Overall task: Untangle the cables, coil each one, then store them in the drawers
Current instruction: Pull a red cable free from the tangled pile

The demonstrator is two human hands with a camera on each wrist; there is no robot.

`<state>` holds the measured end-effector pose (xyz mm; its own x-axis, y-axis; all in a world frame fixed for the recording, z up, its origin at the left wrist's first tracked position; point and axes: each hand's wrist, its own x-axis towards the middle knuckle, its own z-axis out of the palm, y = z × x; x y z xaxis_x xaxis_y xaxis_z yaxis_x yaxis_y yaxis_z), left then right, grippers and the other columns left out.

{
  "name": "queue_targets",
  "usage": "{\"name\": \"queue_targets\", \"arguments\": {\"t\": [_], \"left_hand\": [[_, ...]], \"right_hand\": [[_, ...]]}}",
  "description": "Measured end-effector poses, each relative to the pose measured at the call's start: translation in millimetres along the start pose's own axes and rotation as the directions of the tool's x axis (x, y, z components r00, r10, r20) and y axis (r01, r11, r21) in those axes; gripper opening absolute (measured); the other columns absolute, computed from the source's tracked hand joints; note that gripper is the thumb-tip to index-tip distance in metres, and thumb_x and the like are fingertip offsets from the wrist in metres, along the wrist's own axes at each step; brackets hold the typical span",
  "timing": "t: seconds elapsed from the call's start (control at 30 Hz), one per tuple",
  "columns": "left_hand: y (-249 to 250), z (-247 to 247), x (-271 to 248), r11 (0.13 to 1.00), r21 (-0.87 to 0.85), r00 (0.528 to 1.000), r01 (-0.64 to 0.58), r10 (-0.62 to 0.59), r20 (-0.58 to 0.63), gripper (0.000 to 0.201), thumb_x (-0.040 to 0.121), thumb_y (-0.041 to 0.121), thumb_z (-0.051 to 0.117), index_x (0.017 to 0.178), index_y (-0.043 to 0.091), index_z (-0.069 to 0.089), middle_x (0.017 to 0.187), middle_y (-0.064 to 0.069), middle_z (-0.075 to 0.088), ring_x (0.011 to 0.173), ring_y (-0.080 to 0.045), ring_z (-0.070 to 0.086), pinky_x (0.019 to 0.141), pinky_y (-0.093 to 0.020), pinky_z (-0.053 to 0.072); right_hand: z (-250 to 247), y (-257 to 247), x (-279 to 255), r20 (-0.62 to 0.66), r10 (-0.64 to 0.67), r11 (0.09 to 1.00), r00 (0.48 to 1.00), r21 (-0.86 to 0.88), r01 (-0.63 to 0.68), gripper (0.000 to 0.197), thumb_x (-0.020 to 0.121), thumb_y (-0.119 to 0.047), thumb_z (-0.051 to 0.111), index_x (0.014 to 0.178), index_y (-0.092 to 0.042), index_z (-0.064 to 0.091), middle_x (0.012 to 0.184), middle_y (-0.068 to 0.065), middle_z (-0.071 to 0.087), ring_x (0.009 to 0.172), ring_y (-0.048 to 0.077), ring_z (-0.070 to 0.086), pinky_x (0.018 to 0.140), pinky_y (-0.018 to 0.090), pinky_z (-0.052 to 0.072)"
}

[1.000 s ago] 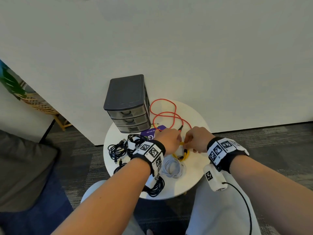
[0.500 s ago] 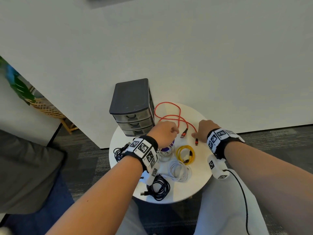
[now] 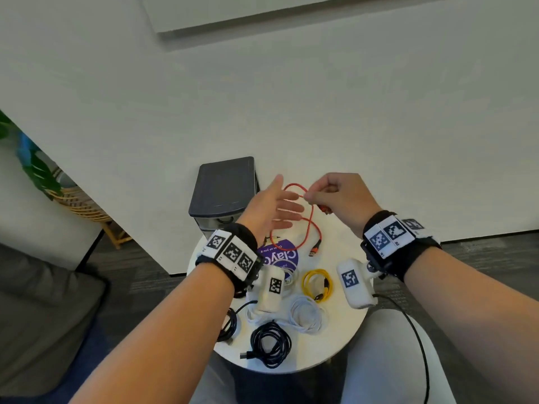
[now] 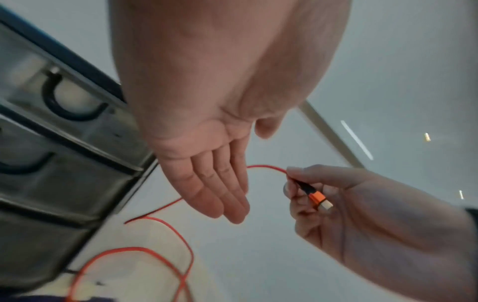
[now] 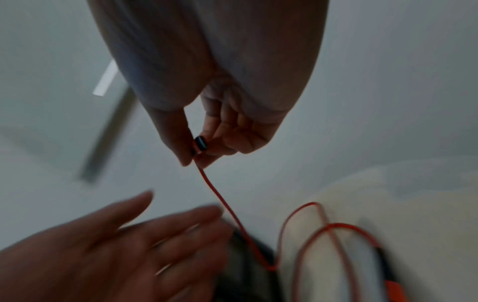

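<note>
A loose orange cable (image 3: 309, 225) trails from the round white table (image 3: 341, 339) up into the air. My right hand (image 3: 307, 196) pinches it just behind one orange plug (image 4: 318, 199), thumb against fingers (image 5: 199, 151). The other plug (image 3: 314, 252) lies on the table. Just left of the raised end, my left hand (image 3: 288, 207) is held flat with straight fingers (image 4: 220, 196) and holds nothing; the cable passes behind it. The dark three-drawer unit (image 3: 224, 185) stands at the table's back left with its drawers (image 4: 51, 122) closed.
On the near half of the table lie a coiled yellow cable (image 3: 318, 284), a white coil (image 3: 306, 314), a black coil (image 3: 271, 342) and another black cable (image 3: 230, 326). A purple card (image 3: 281, 256) lies mid-table. A wall runs behind; a grey sofa (image 3: 38, 316) is on the left.
Both hands rose off the table. My right hand took hold of one end of the orange cable and lifted it. My left hand opened flat beside it.
</note>
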<state>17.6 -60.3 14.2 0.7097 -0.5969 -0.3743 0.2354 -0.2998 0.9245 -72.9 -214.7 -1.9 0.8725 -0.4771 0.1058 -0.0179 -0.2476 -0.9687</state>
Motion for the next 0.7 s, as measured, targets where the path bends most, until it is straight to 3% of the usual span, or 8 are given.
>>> {"name": "queue_targets", "arguments": {"t": [0.13, 0.23, 0.3, 0.4, 0.47, 0.53, 0.6, 0.7], "left_hand": [[30.4, -3.7, -13.5, 0.966, -0.244, 0.994, -0.088, 0.100, 0.038, 0.031, 0.107, 0.025, 0.048, 0.118, 0.001, 0.065, 0.103, -0.014, 0.070, 0.086, -0.023, 0.070, 0.068, -0.029, 0.060], [50.6, -8.4, -25.3, 0.961, -0.220, 0.977, -0.168, 0.192, 0.089, 0.023, 0.106, 0.012, 0.046, 0.114, 0.000, 0.064, 0.084, -0.006, 0.065, 0.077, -0.019, 0.068, 0.069, -0.028, 0.058], [63.6, -10.9, -35.7, 0.960, -0.212, 0.967, -0.180, 0.212, 0.141, 0.025, 0.106, 0.014, 0.045, 0.115, 0.001, 0.064, 0.068, 0.002, 0.050, 0.056, -0.011, 0.051, 0.054, -0.022, 0.045], [78.4, -14.7, -49.7, 0.948, -0.217, 0.933, -0.234, 0.282, 0.225, 0.038, 0.106, 0.023, 0.042, 0.127, -0.004, 0.060, 0.057, 0.007, 0.028, 0.045, -0.007, 0.019, 0.042, -0.022, 0.018], [85.1, -18.3, -57.9, 0.922, -0.273, 0.900, -0.274, 0.346, 0.265, 0.044, 0.108, 0.027, 0.038, 0.135, -0.003, 0.056, 0.056, 0.008, 0.024, 0.045, -0.007, 0.015, 0.042, -0.022, 0.016], [90.2, -25.7, -66.6, 0.878, -0.359, 0.876, -0.318, 0.417, 0.243, 0.044, 0.110, 0.026, 0.036, 0.142, 0.002, 0.053, 0.057, 0.008, 0.026, 0.044, -0.006, 0.017, 0.040, -0.021, 0.018], [92.1, -36.7, -74.6, 0.821, -0.423, 0.861, -0.384, 0.484, 0.158, 0.044, 0.110, 0.024, 0.034, 0.147, 0.005, 0.047, 0.057, 0.008, 0.031, 0.043, -0.005, 0.020, 0.039, -0.019, 0.019], [90.8, -52.4, -79.5, 0.712, -0.489, 0.814, -0.503, 0.580, 0.007, 0.045, 0.110, 0.022, 0.033, 0.151, 0.005, 0.041, 0.063, 0.006, 0.046, 0.042, -0.004, 0.023, 0.041, -0.018, 0.019]], "right_hand": [[4.4, -30.9, -15.2, 0.232, -0.179, 0.943, 0.956, -0.238, 0.234, 0.011, 0.082, -0.015, 0.081, 0.079, -0.014, 0.071, 0.069, -0.007, 0.067, 0.064, 0.004, 0.059, 0.065, 0.017, 0.048], [-3.3, -41.5, -12.3, 0.024, -0.355, 0.905, 0.935, -0.243, 0.350, 0.012, 0.083, -0.008, 0.074, 0.084, -0.014, 0.064, 0.080, -0.007, 0.063, 0.070, 0.003, 0.055, 0.066, 0.015, 0.043], [-8.3, -44.4, -2.3, -0.103, -0.390, 0.899, 0.915, -0.259, 0.354, 0.030, 0.080, -0.008, 0.073, 0.106, -0.019, 0.060, 0.106, -0.003, 0.060, 0.089, 0.008, 0.057, 0.074, 0.016, 0.043], [-1.4, -44.9, 14.9, 0.147, -0.376, 0.820, 0.915, -0.406, 0.402, 0.045, 0.088, -0.018, 0.070, 0.129, -0.026, 0.053, 0.132, -0.005, 0.049, 0.122, 0.013, 0.045, 0.102, 0.026, 0.037], [1.4, -53.5, 23.2, 0.237, -0.284, 0.848, 0.929, -0.390, 0.359, 0.008, 0.100, -0.022, 0.057, 0.107, -0.026, 0.059, 0.122, -0.004, 0.061, 0.117, 0.016, 0.052, 0.104, 0.032, 0.038], [-4.4, -65.6, 32.9, 0.252, -0.193, 0.915, 0.948, -0.304, 0.267, 0.025, 0.107, -0.025, 0.042, 0.087, -0.019, 0.056, 0.098, 0.005, 0.072, 0.099, 0.023, 0.064, 0.098, 0.038, 0.046], [-14.2, -80.3, 38.6, 0.246, -0.173, 0.934, 0.954, -0.266, 0.238, 0.032, 0.109, -0.026, 0.036, 0.084, -0.013, 0.053, 0.076, 0.007, 0.065, 0.075, 0.024, 0.064, 0.084, 0.041, 0.052], [-30.9, -103.1, 44.1, 0.279, -0.275, 0.742, 0.920, -0.547, 0.387, 0.031, 0.108, -0.028, 0.037, 0.090, -0.015, 0.058, 0.074, -0.005, 0.055, 0.069, 0.018, 0.052, 0.069, 0.032, 0.043]]}}
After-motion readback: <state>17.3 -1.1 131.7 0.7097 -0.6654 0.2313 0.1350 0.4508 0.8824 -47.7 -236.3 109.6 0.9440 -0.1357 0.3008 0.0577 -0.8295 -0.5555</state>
